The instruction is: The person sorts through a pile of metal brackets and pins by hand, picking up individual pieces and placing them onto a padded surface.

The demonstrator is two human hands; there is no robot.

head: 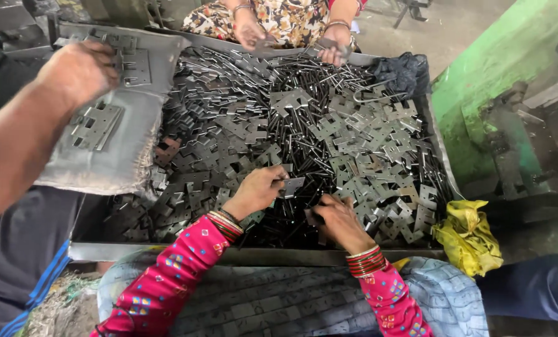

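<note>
A: Left hand [257, 189]?

B: Pink sleeve, bangles at the wrist. Fingers pinched narrow on a small flat hinge leaf [292, 185], grey metal, held just above the pile.

A: Right hand [336, 219]?

B: Down in the pile of hinge parts [329, 131], fingers curled into the pieces. Looks closed around something dark, but what it grips is hidden. Cannot tell exactly.

A: Where's the pile?

B: Fills a big shallow metal tray [254, 254]. Flat notched plates mixed with thin dark pins [304, 140]. Hands are at the near edge, middle of the tray.

A: Other people?

B: Two. One across the tray in a floral garment [291, 19], both their hands at the far rim, each on metal pieces. Another person's arm [35, 118] comes in from the left side, hand over a grey cloth sack [119, 143] draped on the tray's left corner. Assembled hinges [94, 126] lie on that sack.

A: Anything else?

B: Yellow cloth bundle [469, 236] just beside the tray's near right corner. Dark cloth [404, 72] at the far right corner. Green painted machine [503, 81] to the right. Patterned bluish fabric [279, 302] under the person's forearms, near side of the tray.
</note>
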